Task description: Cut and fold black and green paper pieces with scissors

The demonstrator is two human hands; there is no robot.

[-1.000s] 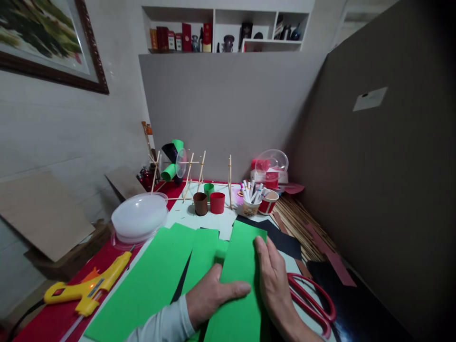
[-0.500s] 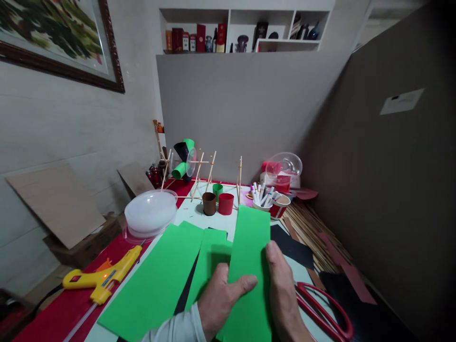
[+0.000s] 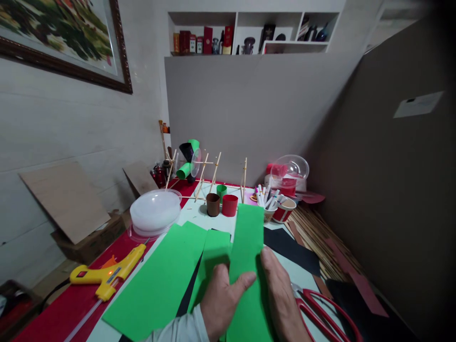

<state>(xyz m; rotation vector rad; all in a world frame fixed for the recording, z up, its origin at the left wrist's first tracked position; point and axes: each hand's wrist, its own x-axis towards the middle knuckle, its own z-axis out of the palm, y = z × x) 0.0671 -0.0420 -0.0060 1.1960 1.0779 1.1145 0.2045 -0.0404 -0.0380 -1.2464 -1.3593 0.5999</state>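
A long green craft foam strip stands tilted up in front of me, held between both hands. My left hand is closed on it, the thumb lying across its face and the fingers partly hidden. Along the strip's right edge, my right hand grips it, its other fingers out of sight behind. Under and left of my left hand lie more green sheets: a wide one and a narrower one. Red-handled scissors rest just right of my right hand.
A yellow glue gun lies at left, near stacked clear plastic lids. Brown and red foam cups stand ahead by a stick frame. Markers, black sheets and wooden sticks are at right.
The strip looks narrower, its right edge shifted left, and my right hand has moved slightly left with it. The surroundings have slid a little to the right in view.
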